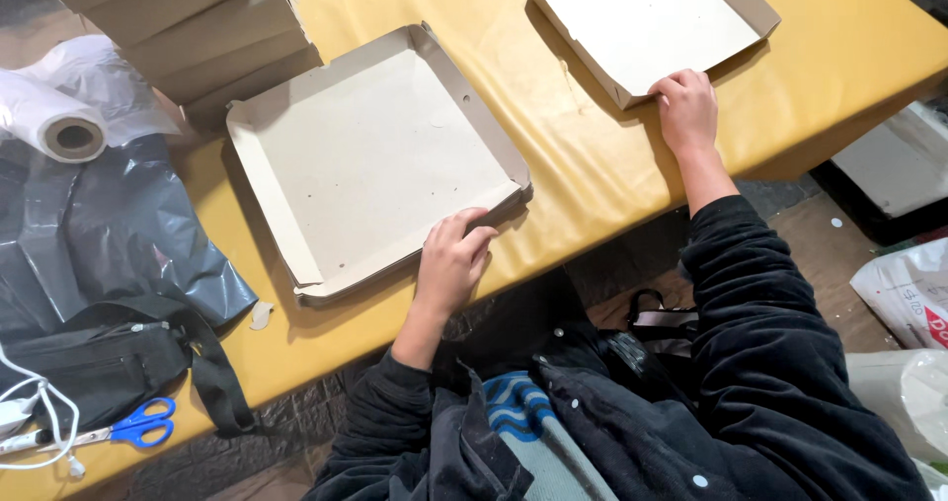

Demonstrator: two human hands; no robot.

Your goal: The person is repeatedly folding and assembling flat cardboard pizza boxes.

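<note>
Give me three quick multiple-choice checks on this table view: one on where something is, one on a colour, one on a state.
1. Where do the scissors lie?
A. inside the near tray
B. at the table's near left corner
C. beside the right hand

2. What colour is the table cover?
A. yellow
B. white
C. green

3. What state is the near tray in?
A. closed with a lid
B. filled with goods
C. open and empty

Answers:
1 B: the scissors lie by the black bag, far from both trays.
2 A: the table cover is yellow all over.
3 C: the near tray shows its bare cardboard floor, with the left hand on its front edge; the right hand rests on the far tray, also open.
</note>
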